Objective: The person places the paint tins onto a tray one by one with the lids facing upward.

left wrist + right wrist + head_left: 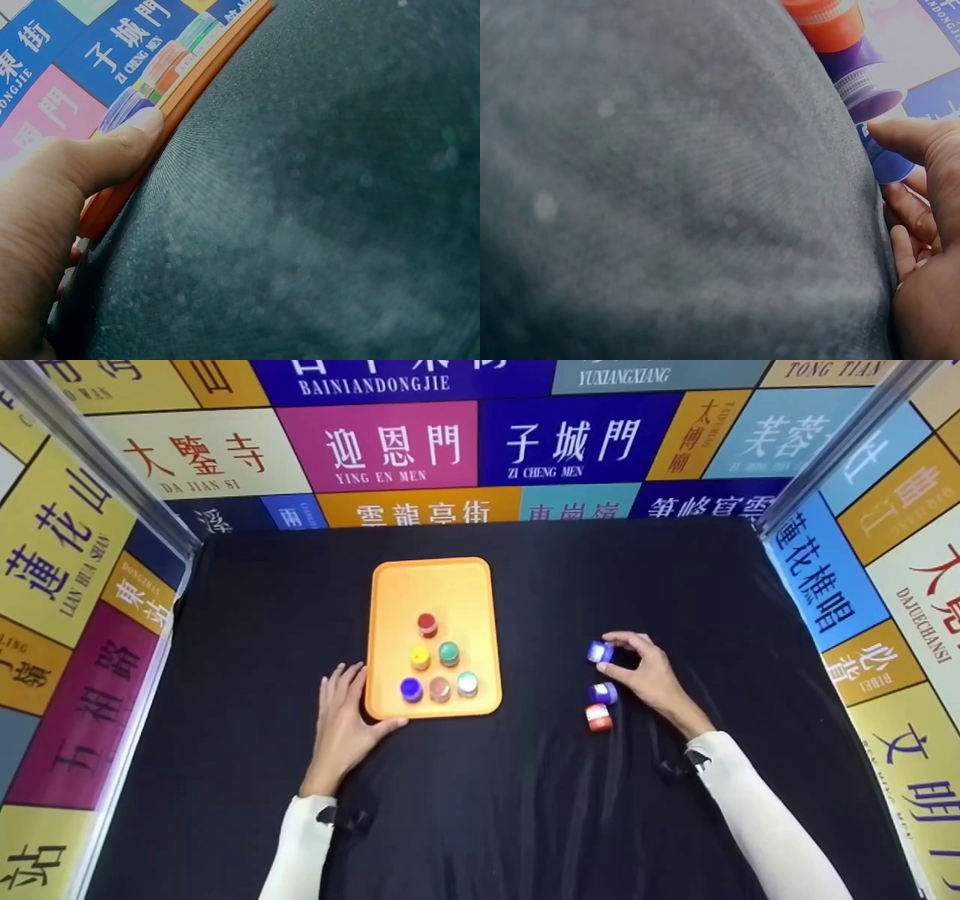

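Observation:
My right hand (646, 666) pinches a small blue paint jar (598, 652) between thumb and forefinger, right of the tray. In the right wrist view, this blue jar (889, 161) lies on its side at the fingertips. Just in front are a purple paint jar (603, 693) and an orange-red one (598, 718), both lying on their sides. My left hand (346, 727) holds the near left corner of an orange tray (431, 585). Its thumb (139, 135) lies on the near rim, while the fingers run along the left side, partly hidden in the left wrist view.
Several jars stand on the tray in a triangle: red (427, 625) at the top, yellow (419, 658) and green (448, 653) below, then purple (411, 689), brown (439, 688) and teal (467, 684). Black cloth (480, 810) covers the table. Printed panels (375, 446) surround it.

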Demonstrator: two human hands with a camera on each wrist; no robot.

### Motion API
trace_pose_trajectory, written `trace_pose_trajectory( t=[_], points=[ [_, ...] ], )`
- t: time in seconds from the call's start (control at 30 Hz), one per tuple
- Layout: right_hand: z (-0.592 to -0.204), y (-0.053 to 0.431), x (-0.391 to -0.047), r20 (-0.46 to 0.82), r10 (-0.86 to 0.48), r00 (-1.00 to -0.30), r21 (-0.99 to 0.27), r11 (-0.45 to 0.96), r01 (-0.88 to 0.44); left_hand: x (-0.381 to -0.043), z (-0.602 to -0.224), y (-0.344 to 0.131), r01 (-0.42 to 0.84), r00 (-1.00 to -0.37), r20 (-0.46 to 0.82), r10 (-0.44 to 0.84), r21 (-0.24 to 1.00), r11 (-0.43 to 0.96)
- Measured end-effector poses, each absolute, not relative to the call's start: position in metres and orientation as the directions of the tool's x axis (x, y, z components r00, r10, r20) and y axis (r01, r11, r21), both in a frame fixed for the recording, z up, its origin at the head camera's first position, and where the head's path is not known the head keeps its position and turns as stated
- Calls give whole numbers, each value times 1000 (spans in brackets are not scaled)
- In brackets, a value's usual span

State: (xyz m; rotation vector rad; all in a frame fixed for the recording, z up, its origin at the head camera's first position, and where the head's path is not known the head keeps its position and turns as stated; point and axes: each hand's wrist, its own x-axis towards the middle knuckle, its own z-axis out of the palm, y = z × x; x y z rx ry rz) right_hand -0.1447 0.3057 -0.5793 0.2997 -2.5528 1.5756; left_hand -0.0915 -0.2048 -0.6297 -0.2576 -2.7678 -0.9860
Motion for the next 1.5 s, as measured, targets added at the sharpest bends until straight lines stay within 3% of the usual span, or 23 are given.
trace_pose_trajectory(
  t=[0.33,0.7,1.5],
  points=[
    [-611,322,-153,202,-84,-976,-844,491,-217,-89,-628,-203,221,-969,223,102,609,761],
    [-594,325,-166,170,-62,-983,-837,518,-177,-95,-625,-200,232,-966,234,108,605,761],
    [-567,266,-207,179,-251,-951,-776,559,-293,-91,-627,-205,213,-971,216,100,605,767]
  ],
)
